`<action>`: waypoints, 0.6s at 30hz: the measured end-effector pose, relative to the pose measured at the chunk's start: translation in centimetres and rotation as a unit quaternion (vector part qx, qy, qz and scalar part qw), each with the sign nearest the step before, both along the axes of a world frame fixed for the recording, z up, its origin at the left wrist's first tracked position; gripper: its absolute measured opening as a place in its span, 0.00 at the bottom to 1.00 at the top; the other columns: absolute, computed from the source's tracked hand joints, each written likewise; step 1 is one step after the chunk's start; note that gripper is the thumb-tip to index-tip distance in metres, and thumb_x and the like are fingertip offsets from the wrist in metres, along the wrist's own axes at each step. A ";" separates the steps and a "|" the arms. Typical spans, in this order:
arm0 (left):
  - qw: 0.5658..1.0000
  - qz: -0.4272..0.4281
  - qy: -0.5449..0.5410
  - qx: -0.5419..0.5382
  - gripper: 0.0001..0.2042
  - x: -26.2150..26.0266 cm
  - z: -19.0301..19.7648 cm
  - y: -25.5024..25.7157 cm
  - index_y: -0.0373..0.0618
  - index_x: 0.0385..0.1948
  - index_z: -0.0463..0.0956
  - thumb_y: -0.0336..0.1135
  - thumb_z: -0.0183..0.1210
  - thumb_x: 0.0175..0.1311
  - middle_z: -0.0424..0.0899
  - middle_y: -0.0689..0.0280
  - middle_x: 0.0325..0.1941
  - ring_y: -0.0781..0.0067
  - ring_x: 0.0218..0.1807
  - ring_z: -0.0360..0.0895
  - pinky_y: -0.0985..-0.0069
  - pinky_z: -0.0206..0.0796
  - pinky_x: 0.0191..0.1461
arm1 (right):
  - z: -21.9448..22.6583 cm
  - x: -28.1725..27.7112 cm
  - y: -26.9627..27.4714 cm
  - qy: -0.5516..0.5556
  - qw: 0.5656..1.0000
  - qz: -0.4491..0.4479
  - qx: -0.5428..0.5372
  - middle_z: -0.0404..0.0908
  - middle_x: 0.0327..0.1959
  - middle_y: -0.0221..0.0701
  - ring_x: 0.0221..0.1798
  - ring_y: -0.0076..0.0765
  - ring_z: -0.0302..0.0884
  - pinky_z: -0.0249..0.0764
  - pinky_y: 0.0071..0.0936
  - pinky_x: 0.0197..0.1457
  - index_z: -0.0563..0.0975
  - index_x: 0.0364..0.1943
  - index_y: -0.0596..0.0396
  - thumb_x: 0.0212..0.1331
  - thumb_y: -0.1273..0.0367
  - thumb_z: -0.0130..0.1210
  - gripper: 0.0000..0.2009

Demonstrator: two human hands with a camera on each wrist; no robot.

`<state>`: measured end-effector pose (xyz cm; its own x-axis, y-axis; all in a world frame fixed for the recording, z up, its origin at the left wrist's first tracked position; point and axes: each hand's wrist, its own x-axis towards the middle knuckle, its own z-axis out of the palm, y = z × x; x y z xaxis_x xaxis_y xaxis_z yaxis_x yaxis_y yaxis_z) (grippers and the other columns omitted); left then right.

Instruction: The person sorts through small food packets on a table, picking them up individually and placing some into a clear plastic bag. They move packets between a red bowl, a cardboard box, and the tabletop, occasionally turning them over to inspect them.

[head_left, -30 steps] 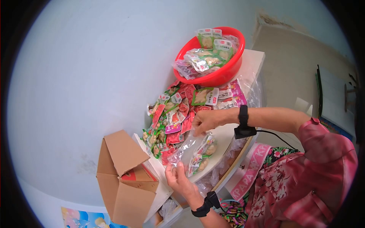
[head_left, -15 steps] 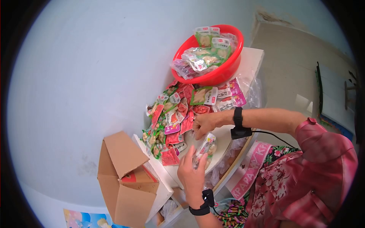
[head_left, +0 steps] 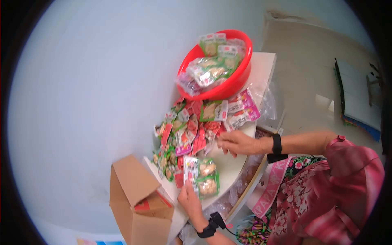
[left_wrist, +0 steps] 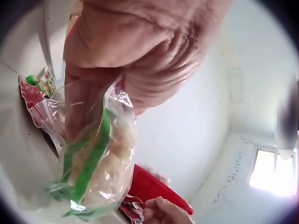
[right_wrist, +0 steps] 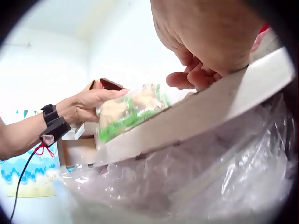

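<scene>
My left hand [head_left: 191, 204] grips two green-edged snack packets [head_left: 208, 184] by their white printed end, thumb on top, over the white table. Through their clear windows shows a lumpy, pale food. The left wrist view has these snack packets [left_wrist: 105, 163] up close beneath the palm. My right hand [head_left: 241, 143] hovers farther up the table with fingers loosely bent and nothing in them. Seen from its own wrist, the right hand [right_wrist: 205, 46] is just above the table edge. Near its fingertips lies a heap of red, green and purple snack packets [head_left: 185, 130].
A red basin [head_left: 241, 77] full of green and clear packets stands at the table's far end. An open cardboard box [head_left: 134, 179] is at the near left, against the wall. Clear plastic bags [right_wrist: 224, 163] hang below the table edge [right_wrist: 187, 119].
The two packets have turned flat, windows up, and shifted left with my left hand. My right hand has let go of the clear plastic and drawn back to the right, its fingers loosening.
</scene>
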<state>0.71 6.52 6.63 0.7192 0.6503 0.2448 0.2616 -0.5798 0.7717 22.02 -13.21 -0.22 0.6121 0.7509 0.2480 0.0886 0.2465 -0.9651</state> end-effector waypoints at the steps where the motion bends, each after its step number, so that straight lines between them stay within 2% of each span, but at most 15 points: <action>1: 1.000 0.007 0.000 0.014 0.21 0.2 0.3 0.1 0.28 0.39 0.80 0.44 0.54 0.81 0.74 0.73 0.27 0.83 0.32 0.64 0.75 0.61 0.35 | -0.2 -0.3 -0.6 -0.001 1.000 0.003 0.001 0.81 0.31 0.28 0.23 0.19 0.77 0.74 0.23 0.26 0.75 0.42 0.58 0.78 0.63 0.50 0.12; 4: 0.998 0.034 -0.031 -0.036 0.21 1.0 2.4 -0.4 0.27 0.40 0.81 0.43 0.53 0.81 0.80 0.70 0.31 0.81 0.34 0.70 0.74 0.67 0.38 | -0.7 -0.5 -1.3 0.004 1.000 0.025 0.010 0.81 0.29 0.28 0.22 0.20 0.77 0.74 0.24 0.26 0.75 0.41 0.57 0.78 0.63 0.50 0.11; 7: 0.985 0.031 -0.128 -0.110 0.20 3.5 5.2 -1.2 0.28 0.44 0.82 0.42 0.52 0.82 0.85 0.63 0.39 0.76 0.39 0.77 0.73 0.72 0.44 | -0.9 -0.1 -0.9 0.006 0.998 0.050 0.027 0.81 0.27 0.28 0.21 0.24 0.78 0.75 0.26 0.25 0.75 0.40 0.56 0.78 0.62 0.49 0.11; 8: 0.980 0.009 -0.148 -0.133 0.20 4.6 6.2 -1.4 0.27 0.50 0.80 0.42 0.51 0.82 0.86 0.58 0.47 0.71 0.44 0.82 0.72 0.76 0.50 | -1.0 0.0 -1.0 -0.009 0.998 0.055 0.025 0.82 0.27 0.28 0.21 0.24 0.79 0.76 0.26 0.26 0.75 0.41 0.56 0.78 0.62 0.49 0.12; 11: 0.976 -0.032 -0.153 -0.152 0.21 8.8 9.5 -2.6 0.26 0.53 0.78 0.43 0.51 0.82 0.85 0.57 0.50 0.70 0.47 0.83 0.71 0.76 0.52 | -1.3 0.3 -1.2 -0.049 0.996 0.069 0.013 0.83 0.27 0.28 0.21 0.27 0.81 0.76 0.29 0.27 0.76 0.42 0.53 0.77 0.61 0.49 0.11; 15: 0.968 -0.096 -0.141 -0.185 0.21 15.7 11.6 -3.8 0.31 0.54 0.77 0.45 0.49 0.83 0.84 0.59 0.52 0.67 0.53 0.83 0.70 0.76 0.56 | -1.5 0.6 -1.4 -0.056 0.994 0.089 0.019 0.83 0.27 0.27 0.22 0.28 0.81 0.75 0.31 0.28 0.76 0.42 0.50 0.76 0.62 0.50 0.09; 17: 0.956 -0.117 -0.155 -0.221 0.20 19.6 12.2 -5.7 0.30 0.53 0.78 0.44 0.51 0.83 0.85 0.58 0.52 0.69 0.50 0.84 0.69 0.78 0.52 | -1.5 0.5 -1.6 -0.072 0.993 0.085 0.031 0.82 0.27 0.26 0.22 0.29 0.81 0.74 0.33 0.29 0.76 0.42 0.50 0.75 0.62 0.50 0.08; 18: 0.948 -0.133 -0.165 -0.236 0.20 21.6 12.1 -5.8 0.30 0.54 0.77 0.44 0.51 0.82 0.85 0.58 0.52 0.68 0.50 0.84 0.68 0.78 0.52 | -3.1 0.4 -0.4 -0.133 0.989 0.051 0.050 0.81 0.27 0.30 0.27 0.37 0.82 0.74 0.38 0.34 0.76 0.41 0.49 0.74 0.62 0.52 0.08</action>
<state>22.30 0.68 18.70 0.8084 0.5492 0.2121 -0.1463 -0.1615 0.9760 22.42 -13.58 -3.30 0.4368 0.7691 0.4666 0.3051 0.3613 -0.8811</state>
